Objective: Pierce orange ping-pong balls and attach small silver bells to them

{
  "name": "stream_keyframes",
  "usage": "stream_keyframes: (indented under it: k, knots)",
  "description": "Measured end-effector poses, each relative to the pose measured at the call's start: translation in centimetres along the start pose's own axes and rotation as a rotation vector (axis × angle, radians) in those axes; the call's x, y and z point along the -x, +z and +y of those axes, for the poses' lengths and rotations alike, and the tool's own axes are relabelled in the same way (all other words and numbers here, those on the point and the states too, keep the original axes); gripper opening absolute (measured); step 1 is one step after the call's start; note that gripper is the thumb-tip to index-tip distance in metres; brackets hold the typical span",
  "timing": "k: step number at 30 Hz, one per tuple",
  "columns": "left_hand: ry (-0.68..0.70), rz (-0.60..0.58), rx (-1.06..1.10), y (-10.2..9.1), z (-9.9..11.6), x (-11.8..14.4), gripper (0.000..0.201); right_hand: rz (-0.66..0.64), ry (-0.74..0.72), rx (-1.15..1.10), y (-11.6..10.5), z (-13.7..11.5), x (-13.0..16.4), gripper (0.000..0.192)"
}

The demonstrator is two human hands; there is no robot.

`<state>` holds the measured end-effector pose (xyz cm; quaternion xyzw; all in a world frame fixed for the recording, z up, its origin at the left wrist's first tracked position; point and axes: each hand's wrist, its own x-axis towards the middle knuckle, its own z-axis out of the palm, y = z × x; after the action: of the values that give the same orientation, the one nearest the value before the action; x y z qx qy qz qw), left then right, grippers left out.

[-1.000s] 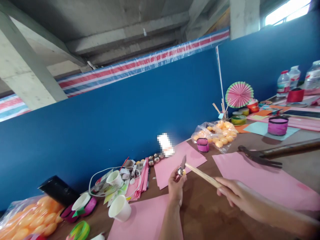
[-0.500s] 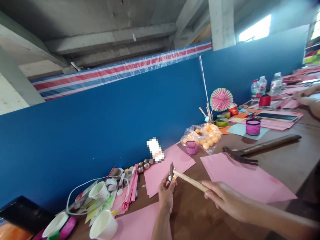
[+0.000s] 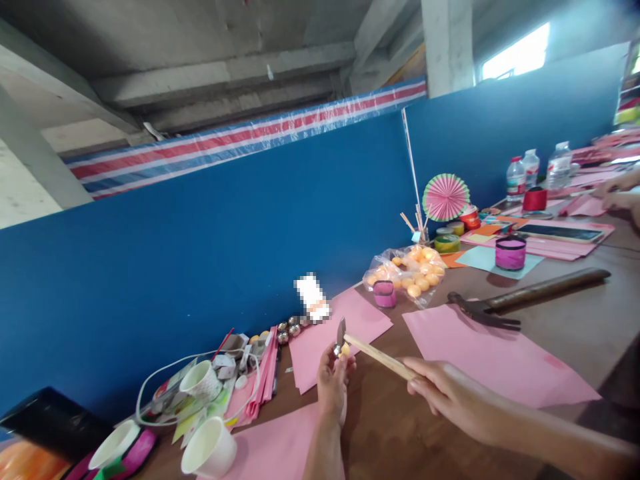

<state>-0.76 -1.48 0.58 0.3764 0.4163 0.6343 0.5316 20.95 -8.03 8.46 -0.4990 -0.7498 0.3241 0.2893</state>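
Observation:
My left hand (image 3: 332, 385) is raised above the brown table (image 3: 575, 333) and pinches a small round ball (image 3: 341, 350) at its fingertips. My right hand (image 3: 443, 393) grips the wooden handle of a small hammer (image 3: 370, 352). The hammer's metal head (image 3: 341, 331) rests right against the ball. Pink paper sheets (image 3: 480, 353) lie beneath and beside both hands.
A large claw hammer (image 3: 525, 297) lies on the table to the right. A bag of orange balls (image 3: 410, 270), tape rolls (image 3: 510, 253), paper cups (image 3: 209, 448), metal balls (image 3: 290, 329), a pink paper fan (image 3: 445, 197) and water bottles (image 3: 517, 177) stand along the blue wall. Another person's hand (image 3: 617, 190) is at far right.
The view swung right and down over the second. Both hands keep the same hold; the small hammer's head stays at the ball, shifting only slightly.

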Motion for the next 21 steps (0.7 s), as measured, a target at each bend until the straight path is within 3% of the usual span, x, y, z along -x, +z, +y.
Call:
stream_keyframes:
  k: [7, 21]
  knots:
    - [-0.006, 0.043, 0.025, -0.09, -0.13, -0.14, 0.051, 0.034, 0.007, -0.031, 0.5, 0.47, 0.08, 0.033]
    - [-0.018, 0.084, 0.044, 0.29, 0.12, 0.02, 0.044, 0.026, 0.015, -0.039, 0.34, 0.23, 0.0, 0.033]
